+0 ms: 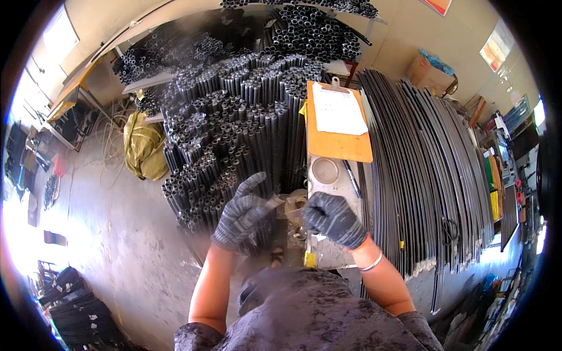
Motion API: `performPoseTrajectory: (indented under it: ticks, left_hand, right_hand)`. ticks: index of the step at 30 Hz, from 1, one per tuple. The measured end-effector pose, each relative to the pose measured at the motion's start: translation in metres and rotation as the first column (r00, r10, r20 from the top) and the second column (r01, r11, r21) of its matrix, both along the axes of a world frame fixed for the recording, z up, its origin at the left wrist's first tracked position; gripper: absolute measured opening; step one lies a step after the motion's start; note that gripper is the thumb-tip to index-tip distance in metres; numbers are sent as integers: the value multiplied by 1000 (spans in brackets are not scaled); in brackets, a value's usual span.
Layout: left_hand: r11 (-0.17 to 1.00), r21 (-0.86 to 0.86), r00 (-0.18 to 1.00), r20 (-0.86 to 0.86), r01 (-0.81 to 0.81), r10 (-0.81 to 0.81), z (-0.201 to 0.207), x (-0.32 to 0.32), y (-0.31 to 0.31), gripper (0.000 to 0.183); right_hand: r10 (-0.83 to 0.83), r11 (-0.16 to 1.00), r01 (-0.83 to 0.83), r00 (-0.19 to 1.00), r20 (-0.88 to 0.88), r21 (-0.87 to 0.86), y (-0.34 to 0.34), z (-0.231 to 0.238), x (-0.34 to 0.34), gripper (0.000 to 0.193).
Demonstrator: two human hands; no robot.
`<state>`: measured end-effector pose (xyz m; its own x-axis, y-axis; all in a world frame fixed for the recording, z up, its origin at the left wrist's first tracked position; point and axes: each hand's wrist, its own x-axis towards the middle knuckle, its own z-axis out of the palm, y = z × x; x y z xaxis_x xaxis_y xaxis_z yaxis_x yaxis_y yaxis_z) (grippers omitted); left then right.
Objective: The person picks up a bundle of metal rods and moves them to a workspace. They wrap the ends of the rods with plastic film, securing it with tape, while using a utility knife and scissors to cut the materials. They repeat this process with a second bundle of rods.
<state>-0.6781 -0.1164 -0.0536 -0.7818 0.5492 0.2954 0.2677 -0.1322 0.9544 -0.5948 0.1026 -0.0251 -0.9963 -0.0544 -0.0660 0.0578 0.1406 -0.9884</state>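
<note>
My left hand (239, 215), in a grey knitted glove, pinches a small pale slip (274, 202), paper or tape, and its index finger points up and away. Just beyond it stand bundles of upright dark metal tubes (252, 128) with open ends. My right hand (335, 220), gloved alike, is curled closed over the near part of a narrow bench (345, 257). What its fingers hold, if anything, is hidden. Between the hands sits a roll of tape (295, 206), close beside the right fingers. A pen (353, 178) lies past the right hand.
An orange clipboard (339, 143) with white paper lies on the bench, near a round lid-like disc (325, 170). Long dark rods (427, 175) fill the right side, with scissors (449, 230) on them. A yellow-green sack (144, 146) stands left. More tubes (316, 35) are stacked behind.
</note>
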Motion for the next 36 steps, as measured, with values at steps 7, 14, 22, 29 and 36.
performPoseTrajectory:
  ticks: [7, 14, 22, 29, 36]
  left_hand:
    - [833, 488, 851, 290, 261, -437, -1, 11, 9, 13]
    - [798, 427, 793, 250, 425, -556, 18, 20, 12, 15]
    - [955, 142, 901, 319, 260, -293, 25, 39, 27, 16]
    - [786, -579, 850, -284, 218, -445, -79, 46, 22, 22]
    - [986, -155, 994, -70, 68, -80, -31, 31, 14, 14]
  right_hand:
    - [-136, 976, 170, 966, -221, 140, -37, 25, -2, 6]
    - [-134, 983, 113, 981, -140, -147, -36, 39, 9, 1]
    - [-240, 889, 211, 971, -21, -406, -33, 22, 11, 9]
    - [-437, 635, 389, 893, 105, -667, -18, 26, -4, 6]
    - [-565, 809, 537, 823, -63, -241, 87, -23, -64, 4]
